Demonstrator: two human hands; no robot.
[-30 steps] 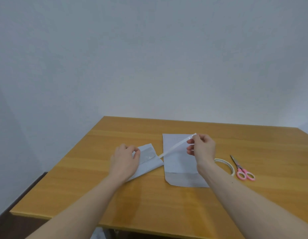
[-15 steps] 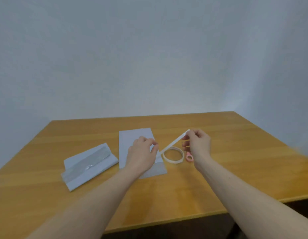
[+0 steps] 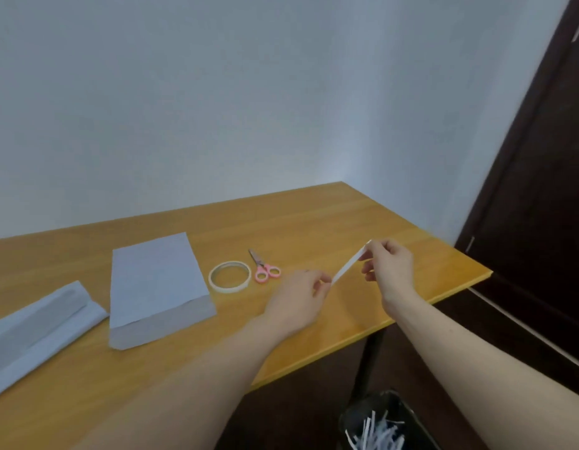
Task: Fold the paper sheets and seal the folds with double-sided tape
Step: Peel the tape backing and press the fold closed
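A narrow white strip stretches between my two hands above the right end of the wooden table. My left hand pinches its lower end, and my right hand pinches its upper end. To the left lies a white sheet with its near edge folded up. A second, folded sheet lies at the far left. The roll of double-sided tape sits flat beside the first sheet, and small pink-handled scissors lie just right of it.
A black bin holding several white paper strips stands on the floor below the table's right corner. A dark door fills the right side. The table's right edge runs close under my right wrist.
The view has swung right. Both hands have moved off the sheets towards the table's right end, still holding the strip. My left hand has left the sheet and now pinches the strip's lower end.
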